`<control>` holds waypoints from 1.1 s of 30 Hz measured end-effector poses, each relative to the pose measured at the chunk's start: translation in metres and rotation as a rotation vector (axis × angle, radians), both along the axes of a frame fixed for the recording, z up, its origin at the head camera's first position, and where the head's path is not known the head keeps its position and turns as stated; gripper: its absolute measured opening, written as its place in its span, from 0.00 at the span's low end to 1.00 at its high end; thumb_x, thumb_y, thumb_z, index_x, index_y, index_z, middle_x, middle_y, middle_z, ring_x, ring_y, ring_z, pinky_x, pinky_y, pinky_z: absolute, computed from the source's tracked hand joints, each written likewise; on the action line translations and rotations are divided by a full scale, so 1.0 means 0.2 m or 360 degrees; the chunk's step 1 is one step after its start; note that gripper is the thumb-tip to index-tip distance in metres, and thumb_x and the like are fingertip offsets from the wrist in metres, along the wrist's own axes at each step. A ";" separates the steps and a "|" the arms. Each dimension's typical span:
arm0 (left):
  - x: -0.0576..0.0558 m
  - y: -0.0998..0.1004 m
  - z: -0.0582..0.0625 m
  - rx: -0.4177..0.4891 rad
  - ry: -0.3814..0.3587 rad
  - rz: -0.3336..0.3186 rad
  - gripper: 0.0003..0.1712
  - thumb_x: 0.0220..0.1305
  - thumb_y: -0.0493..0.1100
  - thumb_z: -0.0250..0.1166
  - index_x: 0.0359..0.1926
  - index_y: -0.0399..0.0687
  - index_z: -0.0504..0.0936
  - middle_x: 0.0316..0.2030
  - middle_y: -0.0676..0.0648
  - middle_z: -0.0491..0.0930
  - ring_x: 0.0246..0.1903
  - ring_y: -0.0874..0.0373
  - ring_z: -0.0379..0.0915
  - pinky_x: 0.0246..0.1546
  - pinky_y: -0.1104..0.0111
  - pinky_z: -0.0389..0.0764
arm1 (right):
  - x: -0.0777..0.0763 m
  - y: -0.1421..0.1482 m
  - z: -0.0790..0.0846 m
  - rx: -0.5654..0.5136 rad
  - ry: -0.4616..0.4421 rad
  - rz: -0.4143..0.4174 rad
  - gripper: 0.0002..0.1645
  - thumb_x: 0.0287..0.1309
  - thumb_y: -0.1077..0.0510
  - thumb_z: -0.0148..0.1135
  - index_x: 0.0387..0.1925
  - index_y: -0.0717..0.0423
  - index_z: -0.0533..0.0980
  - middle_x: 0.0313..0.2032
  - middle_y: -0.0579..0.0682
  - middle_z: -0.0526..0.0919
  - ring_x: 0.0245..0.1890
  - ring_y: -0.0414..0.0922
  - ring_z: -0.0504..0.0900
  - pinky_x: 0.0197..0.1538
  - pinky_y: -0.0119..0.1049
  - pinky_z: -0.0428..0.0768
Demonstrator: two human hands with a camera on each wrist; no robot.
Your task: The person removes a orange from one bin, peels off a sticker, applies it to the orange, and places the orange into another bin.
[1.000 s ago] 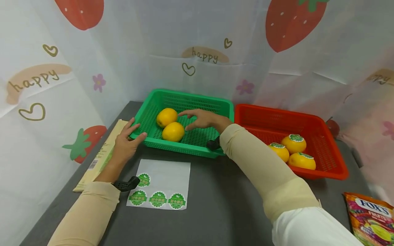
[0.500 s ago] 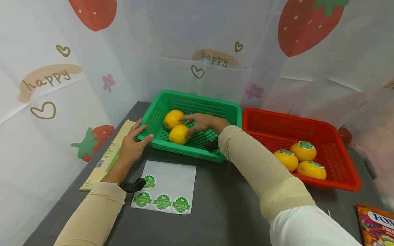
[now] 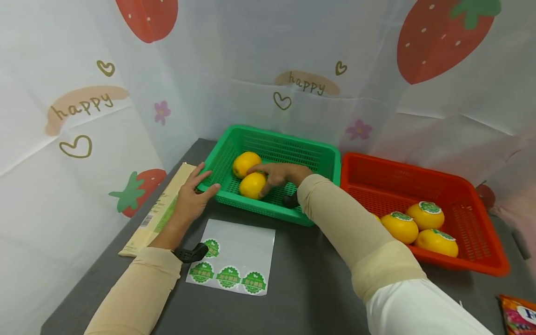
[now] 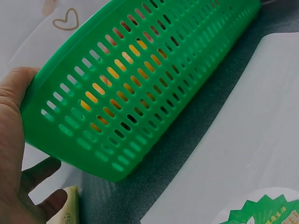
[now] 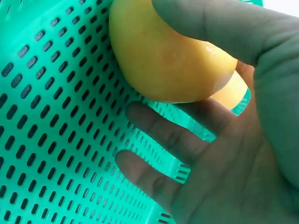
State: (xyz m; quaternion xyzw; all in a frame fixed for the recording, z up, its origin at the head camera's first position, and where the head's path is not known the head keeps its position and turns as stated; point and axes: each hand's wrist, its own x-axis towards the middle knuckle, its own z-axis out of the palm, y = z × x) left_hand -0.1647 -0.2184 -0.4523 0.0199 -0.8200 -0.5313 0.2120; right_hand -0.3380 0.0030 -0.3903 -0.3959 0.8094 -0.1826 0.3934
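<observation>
Across the dark grey table (image 3: pixel 310 279), red plastic basket (image 3: pixel 494 242) on the right, and just beside it the green plastic basket (image 3: pixel 268 211)! In front lies the white paper sheet (image 3: pixel 243 239). The left hand (image 3: pixel 191 201) touches the green basket's left corner, fingers spread loose; the right hand (image 3: pixel 279 174) reaches in, grasping the nearer round orange-yellow fruit (image 3: pixel 251 186) between thumb and fingers, in the basket's left half! A matching orange-yellow fruit (image 3: pixel 245 164) sits behind it, green-labelled fruits (image 3: pixel 425 216) cluster in the red basket, round green stickers (image 3: pixel 228 277) dot the sheet
</observation>
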 end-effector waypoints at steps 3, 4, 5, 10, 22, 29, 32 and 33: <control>0.00 0.00 0.00 0.0004 0.0011 0.0001 0.30 0.63 0.41 0.67 0.63 0.33 0.72 0.71 0.45 0.57 0.70 0.51 0.48 0.60 0.53 0.63 | 0.00 0.01 -0.01 -0.0022 0.0030 -0.0032 0.45 0.53 0.59 0.73 0.69 0.42 0.60 0.62 0.57 0.62 0.58 0.52 0.66 0.56 0.45 0.70; -0.01 0.01 0.00 0.0005 0.0009 0.0005 0.30 0.63 0.40 0.68 0.63 0.33 0.72 0.71 0.46 0.57 0.70 0.51 0.48 0.60 0.53 0.63 | 0.00 0.02 -0.01 -0.0029 0.0026 -0.0043 0.43 0.52 0.58 0.73 0.67 0.44 0.62 0.59 0.57 0.65 0.55 0.52 0.68 0.55 0.45 0.71; -0.01 0.01 -0.01 0.0012 0.0007 0.0007 0.30 0.62 0.40 0.68 0.63 0.33 0.73 0.71 0.46 0.57 0.70 0.51 0.48 0.60 0.53 0.64 | 0.00 0.03 -0.01 -0.0032 0.0019 -0.0056 0.41 0.51 0.57 0.74 0.64 0.45 0.63 0.56 0.57 0.68 0.53 0.52 0.70 0.53 0.46 0.72; -0.02 0.03 -0.02 0.0049 -0.0002 0.0004 0.29 0.63 0.40 0.67 0.63 0.33 0.72 0.71 0.47 0.57 0.70 0.53 0.48 0.59 0.60 0.66 | 0.00 0.08 0.00 0.0003 0.0065 -0.0069 0.37 0.47 0.51 0.76 0.57 0.46 0.68 0.47 0.56 0.74 0.45 0.51 0.75 0.49 0.46 0.75; -0.02 0.06 -0.01 0.0055 0.0008 -0.0014 0.30 0.63 0.39 0.67 0.63 0.33 0.72 0.71 0.46 0.56 0.70 0.52 0.47 0.62 0.54 0.61 | 0.00 0.32 0.10 -0.0155 0.0099 -0.0281 0.36 0.48 0.56 0.73 0.58 0.51 0.66 0.47 0.59 0.75 0.43 0.52 0.76 0.44 0.44 0.78; -0.01 0.10 0.04 0.0053 -0.0011 -0.0029 0.29 0.63 0.37 0.66 0.63 0.31 0.71 0.71 0.43 0.55 0.70 0.50 0.47 0.60 0.65 0.64 | 0.13 0.53 0.18 -0.0545 0.0137 -0.0434 0.38 0.44 0.55 0.73 0.57 0.51 0.66 0.47 0.57 0.75 0.42 0.53 0.76 0.45 0.45 0.76; 0.04 0.11 0.11 0.0065 -0.0016 -0.0038 0.29 0.64 0.36 0.65 0.63 0.28 0.69 0.71 0.39 0.54 0.70 0.46 0.47 0.55 0.74 0.65 | 0.23 0.62 0.21 -0.0817 0.0142 -0.0490 0.39 0.44 0.55 0.75 0.57 0.51 0.66 0.49 0.55 0.76 0.43 0.53 0.77 0.46 0.46 0.77; 0.06 0.11 0.13 0.0062 -0.0021 -0.0035 0.29 0.65 0.36 0.64 0.63 0.27 0.69 0.71 0.38 0.53 0.69 0.44 0.48 0.54 0.76 0.65 | 0.26 0.65 0.22 -0.0906 0.0150 -0.0501 0.39 0.44 0.55 0.76 0.57 0.52 0.66 0.50 0.55 0.76 0.43 0.53 0.77 0.47 0.47 0.77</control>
